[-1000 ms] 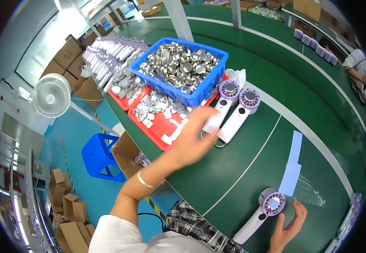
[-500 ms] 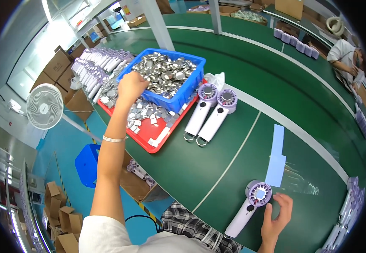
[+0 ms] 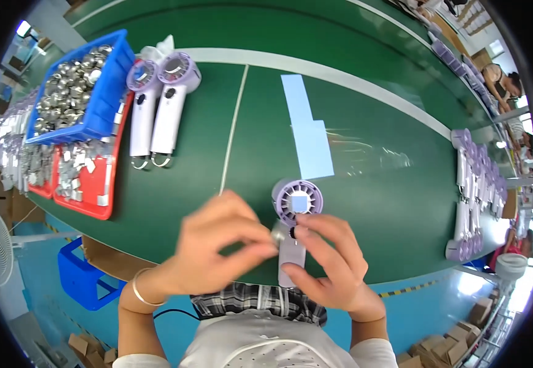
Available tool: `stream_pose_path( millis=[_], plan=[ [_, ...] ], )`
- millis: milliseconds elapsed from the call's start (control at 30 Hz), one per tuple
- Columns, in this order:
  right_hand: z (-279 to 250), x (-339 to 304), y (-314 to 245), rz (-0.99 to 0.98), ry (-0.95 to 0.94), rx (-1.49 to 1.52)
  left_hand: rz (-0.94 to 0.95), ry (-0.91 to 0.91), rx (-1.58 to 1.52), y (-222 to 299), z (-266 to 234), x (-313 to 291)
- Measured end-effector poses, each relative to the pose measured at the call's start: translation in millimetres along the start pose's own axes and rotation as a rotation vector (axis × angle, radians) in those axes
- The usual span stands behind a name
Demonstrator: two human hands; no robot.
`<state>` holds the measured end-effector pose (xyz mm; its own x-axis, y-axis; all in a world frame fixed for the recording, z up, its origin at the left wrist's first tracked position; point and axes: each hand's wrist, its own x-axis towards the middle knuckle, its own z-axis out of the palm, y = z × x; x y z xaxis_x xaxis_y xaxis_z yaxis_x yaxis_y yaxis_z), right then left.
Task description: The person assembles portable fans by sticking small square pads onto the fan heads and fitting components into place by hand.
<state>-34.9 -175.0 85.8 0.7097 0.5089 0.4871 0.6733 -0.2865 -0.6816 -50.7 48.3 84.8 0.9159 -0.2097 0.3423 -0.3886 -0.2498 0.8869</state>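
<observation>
A handheld fan (image 3: 298, 195) with a lilac head and white handle lies on the green table in front of me, a small light-blue square at the centre of its grille. My left hand (image 3: 223, 242) pinches a small round metal disc (image 3: 279, 232) just left of the fan's neck. Bent over the handle from the right, my right hand (image 3: 334, 264) has its fingertips at the neck and its thumb lower on the handle. A blue bin (image 3: 104, 101) full of shiny metal discs stands at the left. Light-blue sheet strips (image 3: 312, 150) lie beyond the fan.
Two more handheld fans (image 3: 168, 122) lie beside the bin. A red tray (image 3: 108, 184) under it holds metal squares. Fans are stacked at the far left, and several others (image 3: 463, 202) lie at the right edge. A blue stool (image 3: 82, 276) stands below; another person sits far right.
My left hand has come from the bin of discs to the fan with a disc. My right hand has moved from beside the fan onto it. The view has turned right.
</observation>
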Motion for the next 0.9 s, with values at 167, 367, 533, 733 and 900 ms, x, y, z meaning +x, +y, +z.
stream_pose_path(
  millis=[167, 367, 533, 733, 900],
  plan=[
    [-3.3, -17.2, 2.6, 0.072, 0.052, -0.038, 0.007, -0.036, -0.272, -20.3, 48.0, -7.0],
    [-1.7, -20.4, 7.4, 0.138, 0.049, -0.053, -0.155, -0.044, -0.444, -25.2, 50.1, -12.4],
    [-10.0, -2.6, 20.3, 0.25, 0.005, -0.296, 0.064, 0.043, -0.025, -43.0, 31.2, -0.6],
    [-8.3, 17.1, 30.1, 0.144, -0.122, -0.43, 0.011, -0.215, 0.119, -71.6, 41.7, 22.4],
    [-8.7, 20.0, 32.0, 0.103, -0.202, -0.52, -0.015, -0.249, 0.038, -82.3, 48.3, 22.0]
  ],
)
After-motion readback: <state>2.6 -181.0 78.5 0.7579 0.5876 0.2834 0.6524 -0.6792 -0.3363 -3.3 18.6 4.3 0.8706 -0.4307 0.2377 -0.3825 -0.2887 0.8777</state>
